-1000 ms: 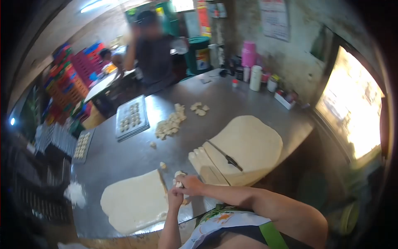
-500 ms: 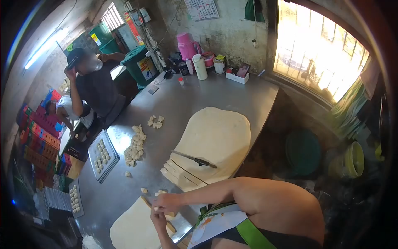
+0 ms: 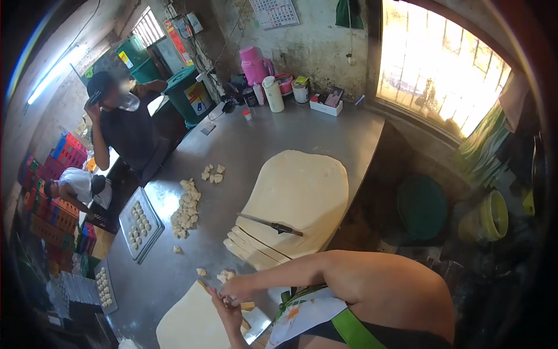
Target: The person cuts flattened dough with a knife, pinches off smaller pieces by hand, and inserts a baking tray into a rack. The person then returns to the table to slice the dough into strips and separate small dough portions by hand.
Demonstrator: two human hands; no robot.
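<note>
My right hand (image 3: 237, 287) and my left hand (image 3: 229, 314) meet above the table's near side. A pale piece of dough (image 3: 233, 301) shows between them; the fingers partly hide it. Both hands look closed around it, the left with its fingers fairly straight. Below my left hand lies a dough sheet (image 3: 189, 323). Cut dough strips (image 3: 248, 306) lie beside my hands, and small dough pieces (image 3: 224, 276) sit just beyond the right. Farther off, a long knife (image 3: 280, 227) rests on a large dough sheet (image 3: 305, 186), whose near end is sliced into strips (image 3: 253, 249).
The steel table (image 3: 232, 139) bears a dough heap (image 3: 185, 210) and a tray (image 3: 145, 247) of dough balls. Thermoses (image 3: 272, 96) and a white box (image 3: 325, 108) stand at the back. Two people (image 3: 125, 128) are beyond the left edge. Buckets (image 3: 423, 206) stand at right.
The left fingers have straightened and my right hand has shifted slightly over them. In the background, the person in white has leaned lower. The whole view has shifted a little.
</note>
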